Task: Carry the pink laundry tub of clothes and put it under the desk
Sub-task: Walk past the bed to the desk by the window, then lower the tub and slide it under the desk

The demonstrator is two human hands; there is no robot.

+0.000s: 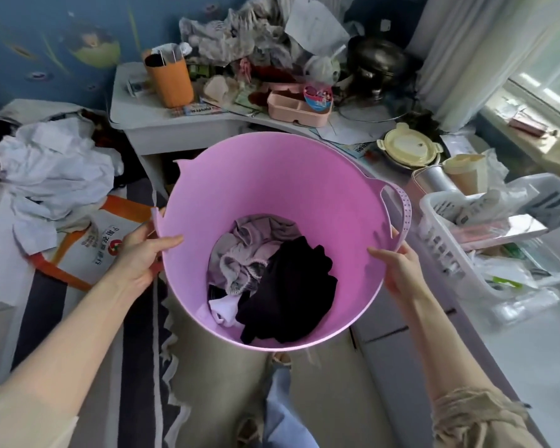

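Observation:
The pink laundry tub (272,185) is held up in the air in front of me, tilted so its inside faces me. Dark and lilac clothes (272,279) lie at its bottom. My left hand (139,253) grips the rim on the left, thumb inside. On the right side my right hand (396,266) holds the rim just below the tub's handle. The white desk (136,130) stands straight ahead behind the tub, its top piled with clutter. The dark gap under the desk (165,163) is mostly hidden by the tub.
An orange-trimmed bag (101,240) and crumpled white clothes (52,176) lie on a striped surface at left. A white plastic basket (498,234) of odds and ends sits at right. An orange container (170,79) and a pink box (296,109) stand on the desk.

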